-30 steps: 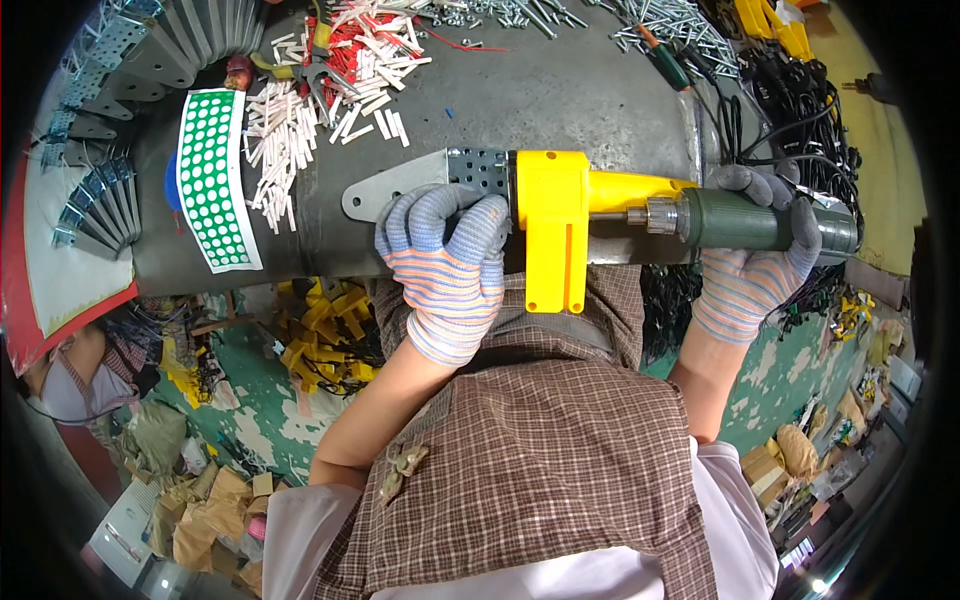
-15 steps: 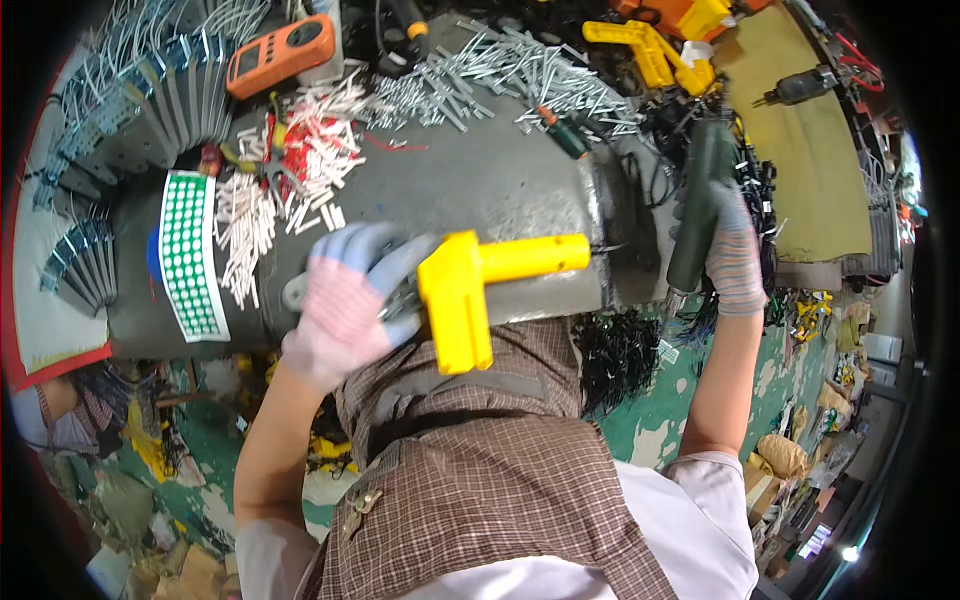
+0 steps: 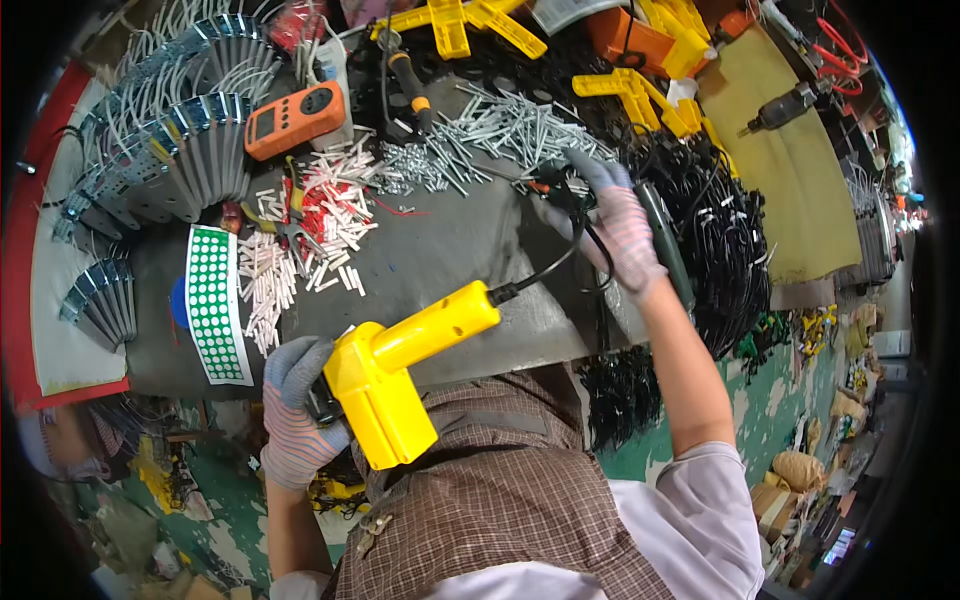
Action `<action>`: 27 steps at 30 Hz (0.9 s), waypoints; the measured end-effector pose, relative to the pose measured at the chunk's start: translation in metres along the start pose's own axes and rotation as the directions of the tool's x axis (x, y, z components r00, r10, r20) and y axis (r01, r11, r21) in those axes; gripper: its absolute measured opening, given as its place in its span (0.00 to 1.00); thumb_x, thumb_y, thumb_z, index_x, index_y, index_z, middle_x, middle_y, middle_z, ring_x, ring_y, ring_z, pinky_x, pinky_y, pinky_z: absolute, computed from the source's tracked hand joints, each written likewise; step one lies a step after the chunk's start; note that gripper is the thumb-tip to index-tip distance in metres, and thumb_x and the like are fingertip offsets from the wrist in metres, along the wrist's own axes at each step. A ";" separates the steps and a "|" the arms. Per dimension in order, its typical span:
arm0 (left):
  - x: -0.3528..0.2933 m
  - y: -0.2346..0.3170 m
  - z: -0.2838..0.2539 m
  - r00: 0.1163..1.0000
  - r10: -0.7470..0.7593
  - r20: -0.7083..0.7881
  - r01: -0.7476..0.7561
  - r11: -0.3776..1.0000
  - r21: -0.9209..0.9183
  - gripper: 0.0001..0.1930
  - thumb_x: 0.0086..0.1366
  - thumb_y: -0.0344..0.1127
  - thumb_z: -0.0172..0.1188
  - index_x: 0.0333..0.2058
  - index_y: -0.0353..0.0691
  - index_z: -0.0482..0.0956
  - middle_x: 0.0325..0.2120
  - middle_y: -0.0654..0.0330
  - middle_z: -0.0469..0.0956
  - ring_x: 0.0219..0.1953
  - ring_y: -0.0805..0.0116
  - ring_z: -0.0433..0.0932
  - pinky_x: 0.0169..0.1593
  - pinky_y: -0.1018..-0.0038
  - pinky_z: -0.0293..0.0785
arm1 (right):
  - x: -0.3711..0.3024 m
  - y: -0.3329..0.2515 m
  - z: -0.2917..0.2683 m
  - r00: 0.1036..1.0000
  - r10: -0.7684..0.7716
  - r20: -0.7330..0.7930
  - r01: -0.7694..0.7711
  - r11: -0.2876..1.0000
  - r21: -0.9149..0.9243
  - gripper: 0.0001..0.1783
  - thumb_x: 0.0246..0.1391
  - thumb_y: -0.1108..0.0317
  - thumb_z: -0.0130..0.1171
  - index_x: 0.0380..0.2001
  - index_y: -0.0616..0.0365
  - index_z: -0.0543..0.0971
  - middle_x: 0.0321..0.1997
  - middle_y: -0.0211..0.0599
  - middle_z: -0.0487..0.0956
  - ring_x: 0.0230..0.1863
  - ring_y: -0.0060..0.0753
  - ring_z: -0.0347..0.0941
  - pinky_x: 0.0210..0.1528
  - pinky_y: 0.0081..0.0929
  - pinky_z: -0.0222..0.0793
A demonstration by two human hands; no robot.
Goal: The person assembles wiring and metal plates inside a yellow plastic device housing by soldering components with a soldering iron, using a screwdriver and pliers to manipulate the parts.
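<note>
My left hand [image 3: 300,410] grips a yellow plastic tool housing [image 3: 385,400] at its dark end, above my lap. The housing has a tubular handle pointing up and right, and a black cord runs from its tip toward my right hand. My right hand [image 3: 625,235] is at the right of the bench, thumb and fingers closed around a small screwdriver [image 3: 538,187] with an orange collar. Its shaft points left toward the pile of screws [image 3: 525,125]; the fingers hide most of its handle. Just right of that hand lies a dark green power screwdriver [image 3: 665,245].
White sleeves [image 3: 340,210] and pliers [image 3: 295,225] lie left of the screws. An orange meter [image 3: 295,120] and a green-dotted sticker sheet [image 3: 215,305] lie near stacked metal plates [image 3: 190,150]. Black cords [image 3: 725,240] are heaped at right; yellow housings [image 3: 630,95] lie behind.
My right hand has let go of the power screwdriver and moved left onto the small screwdriver. My left hand has come lower and nearer my body, tilting the yellow housing. The view has shifted slightly.
</note>
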State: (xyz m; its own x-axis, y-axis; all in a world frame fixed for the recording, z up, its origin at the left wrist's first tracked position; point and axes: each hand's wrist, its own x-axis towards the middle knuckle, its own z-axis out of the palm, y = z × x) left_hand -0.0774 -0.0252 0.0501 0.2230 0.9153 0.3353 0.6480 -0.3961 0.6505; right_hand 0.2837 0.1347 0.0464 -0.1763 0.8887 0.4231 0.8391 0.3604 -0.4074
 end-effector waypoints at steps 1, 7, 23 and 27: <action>0.010 0.006 0.004 0.999 0.007 -0.038 -0.007 1.000 -0.005 0.37 0.38 0.32 0.74 0.51 0.43 0.69 0.45 0.51 0.71 0.45 0.51 0.72 0.47 0.61 0.70 | 0.005 0.018 0.014 1.000 -0.003 0.030 0.000 0.996 0.091 0.24 0.47 0.73 0.66 0.50 0.58 0.74 0.41 0.40 0.76 0.44 0.29 0.72 0.44 0.27 0.71; -0.031 0.023 0.025 0.849 -0.524 0.069 0.344 0.449 -0.824 0.32 0.53 0.31 0.69 0.55 0.37 0.66 0.48 0.48 0.72 0.48 0.58 0.75 0.53 0.65 0.72 | 0.027 -0.055 0.023 0.953 0.173 0.248 -0.296 0.366 0.882 0.08 0.50 0.76 0.62 0.36 0.61 0.77 0.33 0.31 0.78 0.36 0.21 0.73 0.41 0.19 0.69; -0.032 0.037 0.064 0.626 -0.762 0.164 0.478 0.209 -0.853 0.23 0.68 0.41 0.55 0.54 0.30 0.67 0.46 0.57 0.75 0.47 0.71 0.73 0.51 0.75 0.68 | 0.232 -0.113 0.155 0.954 -0.120 0.277 -0.124 0.679 0.723 0.18 0.52 0.73 0.60 0.48 0.57 0.73 0.38 0.35 0.78 0.37 0.26 0.71 0.43 0.25 0.69; -0.034 0.041 0.050 0.799 -0.601 0.005 0.549 0.726 -0.415 0.26 0.66 0.43 0.55 0.56 0.30 0.67 0.47 0.47 0.75 0.50 0.54 0.73 0.55 0.64 0.68 | 0.251 -0.115 0.171 0.915 -0.279 0.293 0.103 0.861 0.498 0.21 0.51 0.70 0.62 0.50 0.56 0.73 0.40 0.38 0.79 0.41 0.35 0.73 0.48 0.30 0.69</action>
State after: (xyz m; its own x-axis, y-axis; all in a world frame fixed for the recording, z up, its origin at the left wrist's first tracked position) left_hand -0.0218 -0.0691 0.0316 -0.2073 0.9700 -0.1267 0.2906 0.1848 0.9388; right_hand 0.0546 0.3648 0.0610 -0.5461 0.7952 0.2637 0.4478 0.5431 -0.7103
